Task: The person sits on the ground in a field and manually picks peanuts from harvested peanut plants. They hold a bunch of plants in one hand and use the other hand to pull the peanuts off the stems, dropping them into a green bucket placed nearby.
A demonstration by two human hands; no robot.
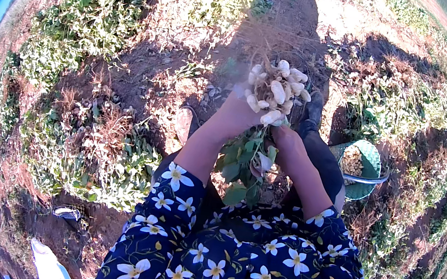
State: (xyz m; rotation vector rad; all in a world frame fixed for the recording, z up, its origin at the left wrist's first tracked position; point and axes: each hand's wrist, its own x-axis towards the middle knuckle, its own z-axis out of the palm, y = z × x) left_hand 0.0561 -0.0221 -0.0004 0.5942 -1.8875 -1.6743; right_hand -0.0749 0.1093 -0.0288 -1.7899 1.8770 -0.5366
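Between my knees I hold an uprooted peanut plant (243, 161) upside down, its leaves hanging below my hands. A cluster of pale peanut pods (277, 91) sits at the top, with thin roots fanning out beyond it. My left hand (247, 109) is against the near left side of the cluster, holding the plant, and the pods hide most of its fingers. My right hand (288, 142) grips the stems just under the pods. Some blur surrounds the roots.
To my right a green woven basket (370, 158) with a handle lies tipped, peanuts (352, 160) inside. Heaps of pulled peanut plants lie to the left (87, 21) and right (396, 102). A shoe (68, 213) and a white sack-like thing (51, 266) are at lower left.
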